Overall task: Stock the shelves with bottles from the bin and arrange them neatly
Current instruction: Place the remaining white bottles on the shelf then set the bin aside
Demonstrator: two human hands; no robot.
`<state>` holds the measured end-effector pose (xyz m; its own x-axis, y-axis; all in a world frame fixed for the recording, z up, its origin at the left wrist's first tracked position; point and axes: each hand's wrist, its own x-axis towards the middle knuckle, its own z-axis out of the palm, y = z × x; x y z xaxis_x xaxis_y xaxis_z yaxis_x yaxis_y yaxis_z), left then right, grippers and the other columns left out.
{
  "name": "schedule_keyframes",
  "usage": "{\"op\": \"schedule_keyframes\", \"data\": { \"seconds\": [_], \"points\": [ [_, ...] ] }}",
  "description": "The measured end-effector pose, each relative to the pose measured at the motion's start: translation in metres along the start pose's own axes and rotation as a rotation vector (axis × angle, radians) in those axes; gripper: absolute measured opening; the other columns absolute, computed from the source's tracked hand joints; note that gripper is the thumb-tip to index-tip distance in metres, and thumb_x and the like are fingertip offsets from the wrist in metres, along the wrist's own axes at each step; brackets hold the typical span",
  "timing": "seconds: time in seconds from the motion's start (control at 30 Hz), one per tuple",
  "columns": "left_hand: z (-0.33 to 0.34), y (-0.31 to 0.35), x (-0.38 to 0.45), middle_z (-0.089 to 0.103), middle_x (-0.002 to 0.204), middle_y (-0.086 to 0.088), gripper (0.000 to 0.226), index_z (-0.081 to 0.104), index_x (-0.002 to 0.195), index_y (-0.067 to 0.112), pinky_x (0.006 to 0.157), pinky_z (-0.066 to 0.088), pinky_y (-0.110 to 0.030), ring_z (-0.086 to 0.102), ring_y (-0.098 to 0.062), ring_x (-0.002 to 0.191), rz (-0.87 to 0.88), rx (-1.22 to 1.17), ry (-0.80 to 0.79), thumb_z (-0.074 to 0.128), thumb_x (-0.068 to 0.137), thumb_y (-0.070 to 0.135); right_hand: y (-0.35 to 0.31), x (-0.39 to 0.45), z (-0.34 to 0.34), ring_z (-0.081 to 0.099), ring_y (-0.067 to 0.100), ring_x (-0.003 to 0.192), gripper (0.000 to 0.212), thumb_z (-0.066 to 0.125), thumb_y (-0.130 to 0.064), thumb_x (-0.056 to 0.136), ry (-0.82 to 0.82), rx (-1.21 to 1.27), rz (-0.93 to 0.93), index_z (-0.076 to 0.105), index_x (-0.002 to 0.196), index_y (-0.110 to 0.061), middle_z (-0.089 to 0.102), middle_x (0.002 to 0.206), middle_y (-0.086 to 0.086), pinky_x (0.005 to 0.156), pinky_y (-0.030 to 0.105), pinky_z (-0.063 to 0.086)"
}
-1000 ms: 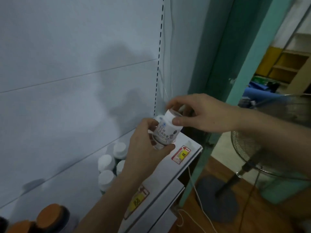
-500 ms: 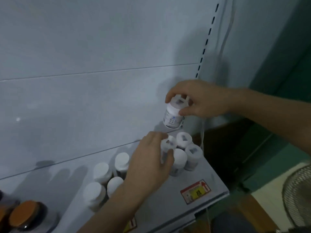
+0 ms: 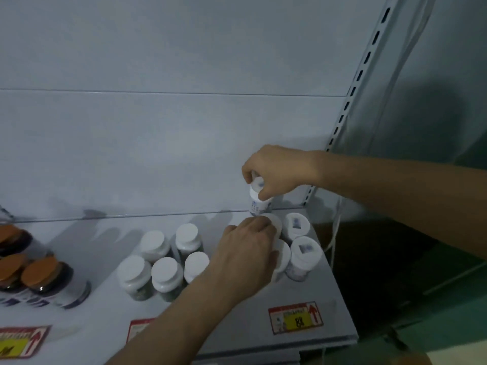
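The pale grey metal shelf [image 3: 184,306] carries a cluster of five white-capped bottles [image 3: 166,262] at its middle and orange-lidded dark jars [image 3: 39,275] at the left. The left hand [image 3: 247,256] lies over the white-capped bottles near the right end [image 3: 303,248], its fingers [image 3: 261,223] curled onto one cap. The right hand [image 3: 276,172] holds a small white plastic bottle with a printed label [image 3: 259,198] by its cap, fingers clenched round it, its base at the shelf's back edge. A red-and-yellow price tag [image 3: 295,317] sits on the front lip.
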<state>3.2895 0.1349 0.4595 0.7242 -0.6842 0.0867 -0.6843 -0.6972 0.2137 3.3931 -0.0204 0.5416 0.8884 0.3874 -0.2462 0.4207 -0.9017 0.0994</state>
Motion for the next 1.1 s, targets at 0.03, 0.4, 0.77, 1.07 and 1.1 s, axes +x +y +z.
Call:
{"op": "schedule_keyframes", "data": {
  "seconds": [0.03, 0.4, 0.77, 1.07, 1.1],
  "points": [
    [-0.002, 0.0, 0.001, 0.048, 0.145, 0.002, 0.045, 0.051, 0.138, 0.018, 0.099, 0.043, -0.04, 0.048, -0.023, 0.127, 0.001, 0.022, -0.01, 0.051, 0.098, 0.04, -0.001, 0.002, 0.004, 0.057, 0.023, 0.096, 0.04, 0.077, -0.03, 0.078, -0.018, -0.001, -0.012, 0.063, 0.115, -0.025, 0.061, 0.109, -0.001, 0.082, 0.042, 0.055],
    [-0.002, 0.003, 0.002, 0.052, 0.137, 0.001, 0.038, 0.053, 0.131, 0.019, 0.092, 0.043, -0.038, 0.052, -0.022, 0.118, 0.011, 0.037, 0.03, 0.048, 0.1, 0.039, -0.011, 0.018, 0.023, 0.057, 0.024, 0.1, 0.045, 0.083, -0.036, 0.076, -0.075, 0.003, -0.035, 0.062, 0.115, -0.026, 0.053, 0.104, -0.004, 0.076, 0.037, 0.052],
    [0.0, -0.002, 0.003, 0.053, 0.134, 0.002, 0.041, 0.054, 0.131, 0.02, 0.091, 0.046, -0.038, 0.054, -0.022, 0.114, 0.026, 0.024, 0.035, 0.052, 0.097, 0.041, -0.009, 0.014, 0.017, 0.056, 0.02, 0.094, 0.023, 0.063, -0.038, 0.096, -0.133, 0.039, -0.055, 0.068, 0.111, -0.021, 0.064, 0.107, -0.001, 0.074, 0.033, 0.045],
    [0.001, -0.003, 0.005, 0.054, 0.133, 0.002, 0.043, 0.055, 0.132, 0.018, 0.089, 0.048, -0.041, 0.054, -0.024, 0.114, 0.018, 0.031, 0.016, 0.055, 0.095, 0.041, -0.01, 0.012, 0.025, 0.06, 0.024, 0.098, 0.024, 0.052, -0.019, 0.099, -0.171, 0.01, 0.026, 0.069, 0.115, -0.022, 0.066, 0.118, 0.003, 0.078, 0.034, 0.05],
    [0.0, -0.004, 0.005, 0.054, 0.133, 0.002, 0.044, 0.055, 0.132, 0.018, 0.09, 0.048, -0.042, 0.055, -0.024, 0.115, 0.021, 0.038, 0.013, 0.056, 0.095, 0.041, -0.009, 0.013, 0.026, 0.061, 0.023, 0.099, 0.026, 0.051, -0.019, 0.099, -0.181, 0.011, 0.029, 0.069, 0.117, -0.022, 0.066, 0.12, 0.003, 0.08, 0.034, 0.051]
  ]
}}
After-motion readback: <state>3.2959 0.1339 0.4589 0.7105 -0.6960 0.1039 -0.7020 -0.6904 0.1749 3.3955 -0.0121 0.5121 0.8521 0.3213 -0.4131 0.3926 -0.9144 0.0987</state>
